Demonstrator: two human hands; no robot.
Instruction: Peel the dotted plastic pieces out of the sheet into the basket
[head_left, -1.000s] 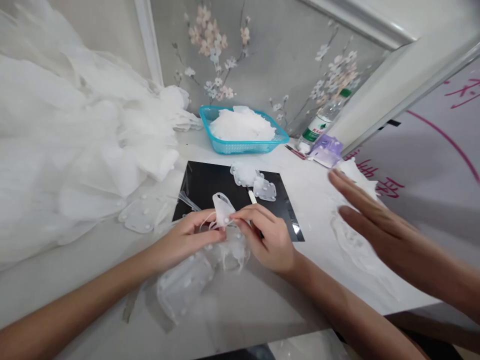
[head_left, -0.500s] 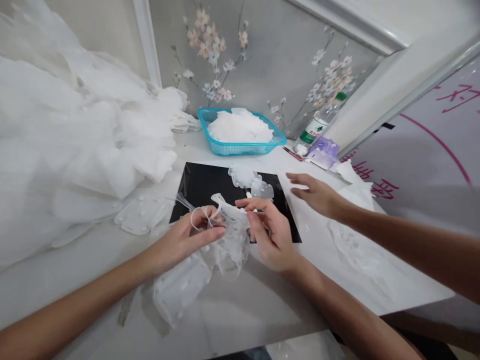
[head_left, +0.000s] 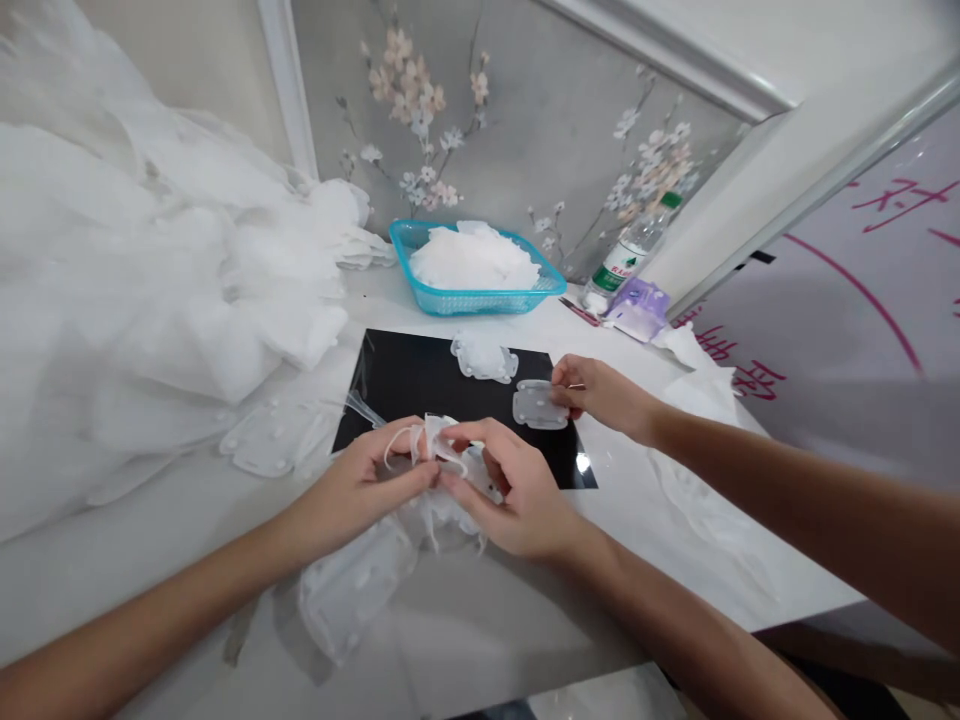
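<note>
In the head view, a white tulle piece [head_left: 439,438] with a thin cord loop [head_left: 391,456] is pinched closely between the fingers [head_left: 409,478] of the left hand [head_left: 352,490] and the right hand [head_left: 517,495], over the near edge of a black sheet [head_left: 405,370]. A studded patch [head_left: 537,405] is touched by a co-worker's hand [head_left: 596,392]. The loop appears to be under adjustment; a steady pinch seems called for.

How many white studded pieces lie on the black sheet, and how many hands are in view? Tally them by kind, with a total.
White studded pieces on the black sheet: 2 (upper piece, lower piece)
Person's hands: 2 (left hand, right hand)
Co-worker's hand: 1
Total: 5
Not counted: the fabric piece held between the person's hands.
</note>
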